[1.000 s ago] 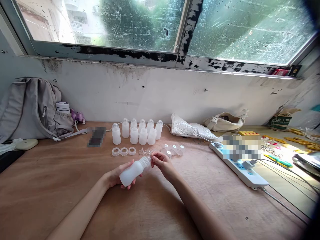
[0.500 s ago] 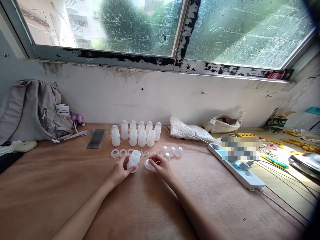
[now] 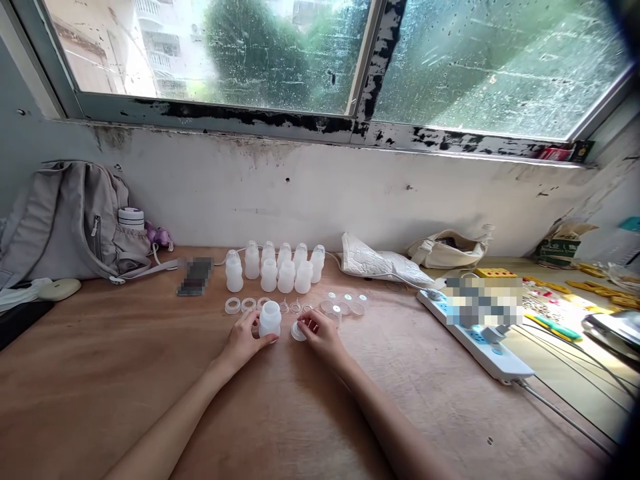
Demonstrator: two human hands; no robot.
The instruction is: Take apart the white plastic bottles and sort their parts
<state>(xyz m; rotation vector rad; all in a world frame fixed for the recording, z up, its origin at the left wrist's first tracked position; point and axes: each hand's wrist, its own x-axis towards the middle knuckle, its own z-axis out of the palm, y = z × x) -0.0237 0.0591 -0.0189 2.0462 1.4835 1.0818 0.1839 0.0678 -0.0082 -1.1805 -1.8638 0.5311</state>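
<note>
My left hand point(image 3: 244, 341) is wrapped round a frosted white baby bottle point(image 3: 271, 319), uncapped and upright, low at the table top. To its right, my right hand point(image 3: 324, 335) pinches a white collar ring with a clear teat part point(image 3: 299, 331) close to the table; the fingertips partly hide it. Behind the hands lie white rings point(image 3: 233, 306) and small clear teats point(image 3: 295, 307) in a row. Clear round caps point(image 3: 357, 305) sit to the right. Farther back stand several bottles: some capped point(image 3: 234, 271), some open-topped point(image 3: 286, 277).
A grey backpack point(image 3: 75, 220) and a blurred dark phone-like slab point(image 3: 195, 276) are at left. Against the wall lie a white padded pouch point(image 3: 383, 260) and a cream bag point(image 3: 447, 249). A white power strip point(image 3: 495, 360) with cables runs along the right.
The bottle in my left hand has gone from tilted to upright and lowered slightly. My right hand stays at the ring. The whole view has shifted a little.
</note>
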